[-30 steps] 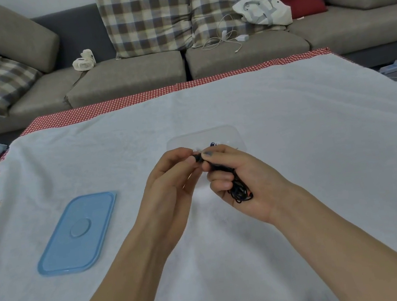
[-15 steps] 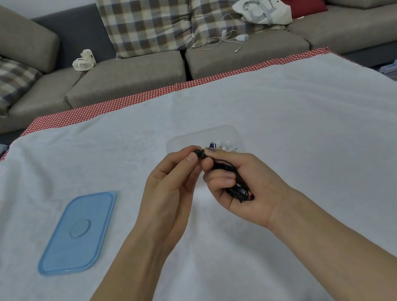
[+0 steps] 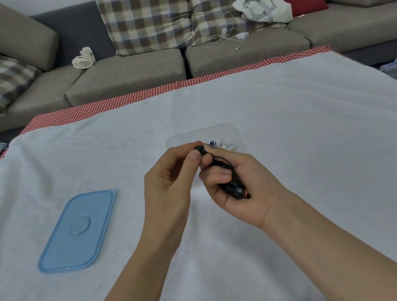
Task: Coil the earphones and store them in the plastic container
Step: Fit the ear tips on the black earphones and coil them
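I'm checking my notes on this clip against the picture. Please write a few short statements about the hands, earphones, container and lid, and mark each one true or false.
1. The right hand holds a bundle of black earphones. True.
2. The blue lid sits on the clear plastic container. False: the lid lies flat on the white cloth, off to the left and apart from the container.
3. The left hand pinches one end of the earphones. True.
4. The container holds nothing. False: a few small items show inside it, too small to identify.
5. The earphones are already in the container. False: both hands hold them above the cloth, in front of it.
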Tool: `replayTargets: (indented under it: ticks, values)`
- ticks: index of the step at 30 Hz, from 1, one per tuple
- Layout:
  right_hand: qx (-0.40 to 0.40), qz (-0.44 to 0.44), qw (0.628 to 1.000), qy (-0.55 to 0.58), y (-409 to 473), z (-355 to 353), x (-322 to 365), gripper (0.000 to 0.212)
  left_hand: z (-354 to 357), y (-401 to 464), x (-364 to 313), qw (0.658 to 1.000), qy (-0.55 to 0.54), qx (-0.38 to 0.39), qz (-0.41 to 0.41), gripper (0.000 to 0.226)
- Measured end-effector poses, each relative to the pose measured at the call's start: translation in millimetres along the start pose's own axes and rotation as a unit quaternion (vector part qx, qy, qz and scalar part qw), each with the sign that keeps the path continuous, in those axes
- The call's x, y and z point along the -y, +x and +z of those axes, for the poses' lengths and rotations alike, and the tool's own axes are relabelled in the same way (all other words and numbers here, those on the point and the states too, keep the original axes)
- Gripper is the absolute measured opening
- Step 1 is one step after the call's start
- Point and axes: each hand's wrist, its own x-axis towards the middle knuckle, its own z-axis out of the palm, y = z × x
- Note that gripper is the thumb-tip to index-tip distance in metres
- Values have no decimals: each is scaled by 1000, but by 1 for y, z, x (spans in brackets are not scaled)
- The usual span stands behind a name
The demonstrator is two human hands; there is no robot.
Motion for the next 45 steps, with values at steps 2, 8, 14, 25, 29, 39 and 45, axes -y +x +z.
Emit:
replayTargets:
  ticks: [2,8,14,25,29,39,45]
  values:
    - [2,0,1000,11,0,1,-1,4,0,0,-1,1000,-2,1,1,19]
    - [-6,9,999,52,-1,3,-7,11,-1,0,-1,1000,-6,17,-6,21]
    - [-21,4,999,33,-2,5,-10,11,-5,1,0,999,34,28,21,23]
    - [-29,-10,999,-40,-2,6,-7,7,-7,4,-2,996,61,18,70,20]
    - [-36,-24,998,-41,-3,4,-5,7,-6,3,-2,997,39,28,63,14]
    - [-41,-18,998,-37,0,4,-4,3,-7,6,2,997,49,14,58,11]
    - [-44,-14,998,-46,3,4,-3,3,-6,10,0,996,57,8,70,20]
